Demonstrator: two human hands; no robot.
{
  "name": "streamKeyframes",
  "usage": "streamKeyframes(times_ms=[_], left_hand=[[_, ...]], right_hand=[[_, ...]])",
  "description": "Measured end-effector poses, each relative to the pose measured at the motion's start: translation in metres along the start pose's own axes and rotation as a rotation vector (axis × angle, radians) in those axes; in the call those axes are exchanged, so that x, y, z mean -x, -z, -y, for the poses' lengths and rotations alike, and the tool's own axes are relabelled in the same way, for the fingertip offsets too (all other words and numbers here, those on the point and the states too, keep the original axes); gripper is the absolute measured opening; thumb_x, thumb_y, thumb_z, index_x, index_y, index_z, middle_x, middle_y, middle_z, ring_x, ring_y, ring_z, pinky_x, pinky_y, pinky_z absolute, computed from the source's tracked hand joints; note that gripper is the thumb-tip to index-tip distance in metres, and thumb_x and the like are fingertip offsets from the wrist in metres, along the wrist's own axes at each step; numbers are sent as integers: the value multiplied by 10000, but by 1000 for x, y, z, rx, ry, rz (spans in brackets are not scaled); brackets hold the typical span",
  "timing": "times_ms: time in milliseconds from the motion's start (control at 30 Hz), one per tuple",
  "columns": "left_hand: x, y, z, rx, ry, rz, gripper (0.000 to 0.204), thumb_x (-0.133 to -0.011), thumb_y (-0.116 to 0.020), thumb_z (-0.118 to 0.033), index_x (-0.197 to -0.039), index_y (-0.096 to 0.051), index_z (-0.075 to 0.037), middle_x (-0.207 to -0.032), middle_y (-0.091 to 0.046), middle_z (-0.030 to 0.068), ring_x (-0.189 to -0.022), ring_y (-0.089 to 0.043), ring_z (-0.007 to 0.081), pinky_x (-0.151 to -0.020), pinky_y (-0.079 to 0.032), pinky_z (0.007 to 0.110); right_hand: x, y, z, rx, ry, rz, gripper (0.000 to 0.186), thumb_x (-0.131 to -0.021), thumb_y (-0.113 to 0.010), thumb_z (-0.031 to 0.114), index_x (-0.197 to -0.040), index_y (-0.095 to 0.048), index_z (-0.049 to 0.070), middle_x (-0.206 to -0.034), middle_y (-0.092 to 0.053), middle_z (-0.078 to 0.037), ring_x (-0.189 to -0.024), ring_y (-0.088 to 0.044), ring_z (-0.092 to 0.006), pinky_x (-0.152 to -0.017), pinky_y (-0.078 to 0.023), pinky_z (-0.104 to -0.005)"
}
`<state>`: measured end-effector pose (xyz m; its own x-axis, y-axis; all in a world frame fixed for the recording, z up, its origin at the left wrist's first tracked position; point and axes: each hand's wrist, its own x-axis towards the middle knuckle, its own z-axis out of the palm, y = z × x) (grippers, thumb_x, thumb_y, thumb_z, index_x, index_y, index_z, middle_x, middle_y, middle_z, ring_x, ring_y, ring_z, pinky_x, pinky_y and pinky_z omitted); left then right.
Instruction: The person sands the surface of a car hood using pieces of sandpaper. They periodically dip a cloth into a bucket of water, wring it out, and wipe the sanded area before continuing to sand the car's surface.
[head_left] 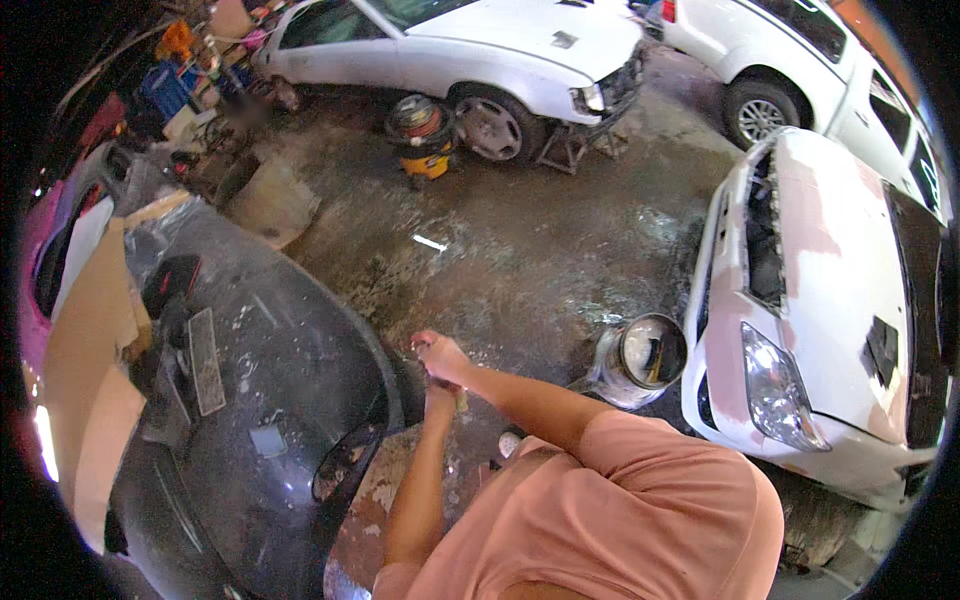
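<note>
My hands are together in front of me, just past the rounded edge of a dark grey car body (300,330). My right hand (444,358) is closed above my left hand (440,396), which is also closed. A small yellowish piece (461,402) shows beside the left hand. What lies between the fingers is mostly hidden and too small to name. On the dark surface to the left are a long light-coloured strip (206,360) like a sanding block and a small grey square sheet (267,440).
A metal bucket (605,375) stands right of my hands, beside a white car with pinkish patches (840,230). Ahead are a yellow-and-black drum-shaped machine (425,160), a white car (430,60) and a metal stand (560,150). Brown cardboard (90,330) covers the far left. The floor (520,250) looks wet.
</note>
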<state>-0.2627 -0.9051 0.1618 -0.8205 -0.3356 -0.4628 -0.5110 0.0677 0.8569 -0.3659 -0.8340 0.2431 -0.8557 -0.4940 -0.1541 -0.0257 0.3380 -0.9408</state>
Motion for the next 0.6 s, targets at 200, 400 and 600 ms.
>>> streamKeyframes(times_ms=[200,400,600], left_hand=[[-31,-14,-36,-966,-347,-204,456,-959,-720,-261,-1342,-588,-51,-1091,-757,136,-955,-741,278,-757,-566,385],[-90,-59,-73,-839,-245,-248,449,-979,-673,-408,-1244,-606,-52,-944,-727,133,-808,-714,266,-670,-557,401],[-186,-111,-207,-103,55,307,514,-1003,-610,-555,-1109,-622,-53,-731,-665,122,-577,-649,238,-518,-522,384]], right_hand=[[-37,2,-19,-27,-22,-263,259,-1013,-561,258,-1208,-626,102,-956,-718,-288,-918,-692,-526,-823,-552,-619],[-85,30,-42,-50,-98,-223,448,-1002,-649,481,-1168,-543,78,-982,-722,-253,-966,-685,-498,-814,-537,-591],[-197,259,-59,-619,-82,406,629,-962,-755,428,-1419,-562,41,-1196,-705,-64,-1137,-642,-174,-944,-520,-353]])
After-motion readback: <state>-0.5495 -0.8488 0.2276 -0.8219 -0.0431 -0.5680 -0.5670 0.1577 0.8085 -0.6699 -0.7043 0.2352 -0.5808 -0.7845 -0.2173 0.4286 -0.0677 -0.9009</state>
